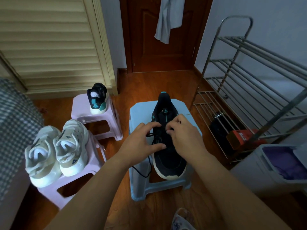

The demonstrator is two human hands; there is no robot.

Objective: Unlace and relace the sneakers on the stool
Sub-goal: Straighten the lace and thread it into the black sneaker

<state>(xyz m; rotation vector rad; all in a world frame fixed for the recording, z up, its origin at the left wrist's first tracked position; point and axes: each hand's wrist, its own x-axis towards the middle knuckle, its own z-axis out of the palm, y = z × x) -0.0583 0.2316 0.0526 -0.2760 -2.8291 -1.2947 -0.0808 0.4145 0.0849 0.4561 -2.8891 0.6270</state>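
Note:
A black sneaker (167, 161) with a white sole lies on a pale blue stool (141, 112), toe towards me. Its black lace (144, 172) trails off the left side and loops down over the stool's front. My left hand (141, 143) rests on the sneaker's left side with fingers spread, thumb lying across the lace area. My right hand (184, 135) sits over the eyelets, its fingertips curled and pinching the lace near the tongue. The sneaker's middle is hidden beneath both hands.
The matching black sneaker (98, 98) stands on a pink stool (81, 112) at the back left. A white pair (56, 150) sits on a nearer pink stool (79, 178). A metal shoe rack (249, 90) stands at right, a grey bin (269, 165) beside it.

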